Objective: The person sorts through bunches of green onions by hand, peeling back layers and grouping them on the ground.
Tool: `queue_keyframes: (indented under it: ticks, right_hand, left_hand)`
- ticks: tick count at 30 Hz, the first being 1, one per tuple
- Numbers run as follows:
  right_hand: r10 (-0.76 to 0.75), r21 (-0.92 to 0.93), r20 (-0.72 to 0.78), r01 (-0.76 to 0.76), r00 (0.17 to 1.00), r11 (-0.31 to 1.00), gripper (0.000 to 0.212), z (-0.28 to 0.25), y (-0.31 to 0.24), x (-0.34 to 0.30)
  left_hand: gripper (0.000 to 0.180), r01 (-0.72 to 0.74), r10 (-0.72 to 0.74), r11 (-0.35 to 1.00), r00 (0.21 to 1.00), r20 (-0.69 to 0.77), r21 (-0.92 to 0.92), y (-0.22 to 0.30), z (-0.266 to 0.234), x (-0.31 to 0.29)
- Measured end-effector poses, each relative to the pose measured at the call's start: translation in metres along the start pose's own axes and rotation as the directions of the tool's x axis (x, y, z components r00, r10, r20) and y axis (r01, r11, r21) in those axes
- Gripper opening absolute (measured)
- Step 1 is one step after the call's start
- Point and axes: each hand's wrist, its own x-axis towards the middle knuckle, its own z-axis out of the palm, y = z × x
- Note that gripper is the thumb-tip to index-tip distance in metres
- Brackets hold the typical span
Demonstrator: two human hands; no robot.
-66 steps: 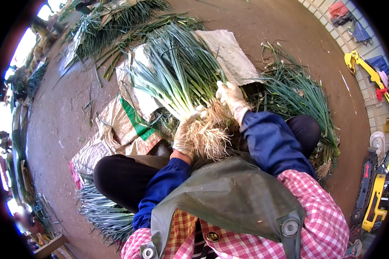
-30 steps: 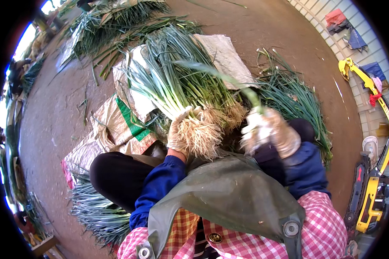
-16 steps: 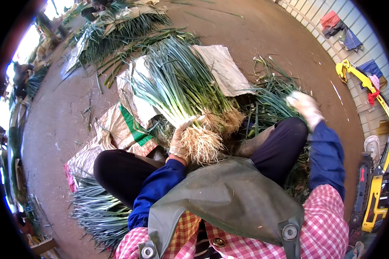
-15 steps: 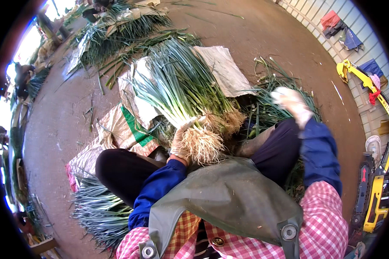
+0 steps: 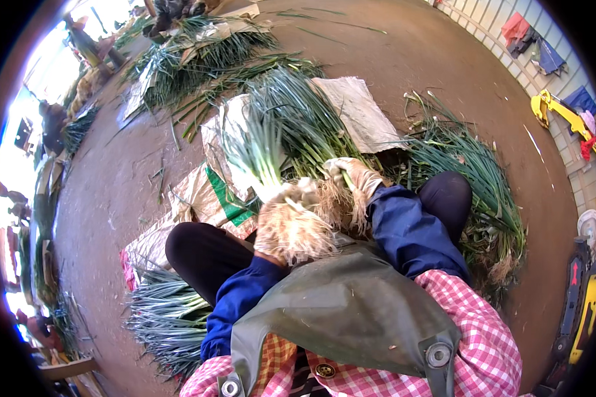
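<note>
My left hand (image 5: 300,192), in a pale glove, is closed round a bunch of scallions (image 5: 266,165) just above the roots. Their pale roots (image 5: 295,231) spread over my lap and hide part of the hand. To its right, my right hand (image 5: 356,175), in a soiled pale glove, is closed on scallions at the root end of the heap (image 5: 304,119). Brown roots hang below its fingers; how many stalks it grips I cannot tell. The heap's green leaves point away from me.
Pale woven sacks (image 5: 359,114) lie under and beside the heap. More scallions lie on the right (image 5: 467,165) and at the lower left (image 5: 165,321). Further piles (image 5: 205,53) stand at the far left. Yellow-and-black equipment (image 5: 579,311) stands along the right wall.
My right hand has come in from the right-hand pile to the heap and closed on scallions there. My left hand's bunch has tilted, its roots now over the hand. The view has shifted slightly.
</note>
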Motion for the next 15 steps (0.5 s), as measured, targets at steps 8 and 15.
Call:
queue_keyframes:
  ticks: [8,15]
  right_hand:
    - [-0.101,0.318,0.369,-0.023,0.924,0.948,0.048,0.077,-0.003,-0.023]
    - [-0.086,0.381,0.455,-0.106,0.886,0.919,0.042,0.062,0.015,0.006]
  left_hand:
    - [0.032,0.061,-0.062,0.996,0.998,-0.013,-0.071,-0.009,0.015,-0.012]
    - [0.035,0.115,-0.122,0.989,0.990,-0.067,-0.096,-0.022,0.043,-0.013]
